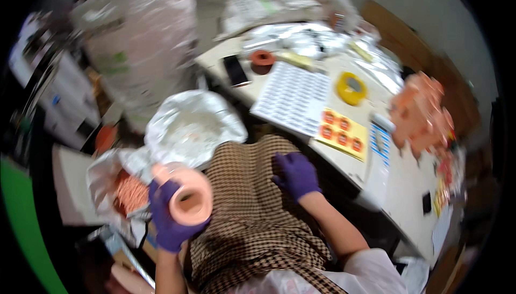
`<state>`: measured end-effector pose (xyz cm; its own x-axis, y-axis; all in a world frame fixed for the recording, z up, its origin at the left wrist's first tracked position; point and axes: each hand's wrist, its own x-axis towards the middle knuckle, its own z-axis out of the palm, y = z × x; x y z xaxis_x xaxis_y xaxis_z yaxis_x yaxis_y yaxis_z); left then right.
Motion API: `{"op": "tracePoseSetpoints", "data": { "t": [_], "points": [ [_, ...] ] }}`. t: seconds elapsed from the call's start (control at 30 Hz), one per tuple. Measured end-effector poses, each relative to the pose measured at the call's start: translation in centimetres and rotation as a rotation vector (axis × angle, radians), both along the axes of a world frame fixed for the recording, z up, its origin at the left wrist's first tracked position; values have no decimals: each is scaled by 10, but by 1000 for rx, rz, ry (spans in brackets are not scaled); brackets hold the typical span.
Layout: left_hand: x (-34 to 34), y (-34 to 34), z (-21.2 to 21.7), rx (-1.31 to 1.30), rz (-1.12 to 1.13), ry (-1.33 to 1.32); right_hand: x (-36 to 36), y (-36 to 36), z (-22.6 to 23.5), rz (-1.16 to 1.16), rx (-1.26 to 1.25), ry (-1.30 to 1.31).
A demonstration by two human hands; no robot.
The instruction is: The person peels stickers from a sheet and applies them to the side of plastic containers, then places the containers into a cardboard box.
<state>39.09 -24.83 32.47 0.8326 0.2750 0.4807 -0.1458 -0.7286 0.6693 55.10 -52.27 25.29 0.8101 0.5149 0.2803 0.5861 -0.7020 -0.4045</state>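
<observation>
My left hand [169, 216], in a purple glove, is wrapped round a peach-coloured, thick-walled hollow tube [192, 208]. The tube's round end with a dark hole faces up, and its body reaches away toward the white bags. My right hand [298, 174], gloved in purple too, is over my lap near the table edge, with nothing visible in it. Its fingers and thumb are apart, though slightly blurred. Brown checked cloth [242, 186] covers my lap between the hands.
A bag of peach strands [131, 193] and a white-lined bin [231, 124] stand at left. On the white table [344, 167] are a label sheet [293, 98], a yellow sticker sheet [342, 146], yellow tape [351, 88], a phone [235, 70] and peach pieces [422, 114].
</observation>
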Motion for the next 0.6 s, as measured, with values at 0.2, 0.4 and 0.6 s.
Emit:
{"op": "tracePoseSetpoints", "data": {
  "t": [0.2, 0.4, 0.6],
  "points": [
    [-28, -13, 9, 615, -390, -168, 53, -3, -38, 18, -79, -168],
    [-32, -28, -62, 1086, -834, -156, 29, -35, -46, 144, 4, -141],
    [-28, -25, -94, 923, -821, -170, 22, -226, 20, -110, 597, -55]
  ]
}}
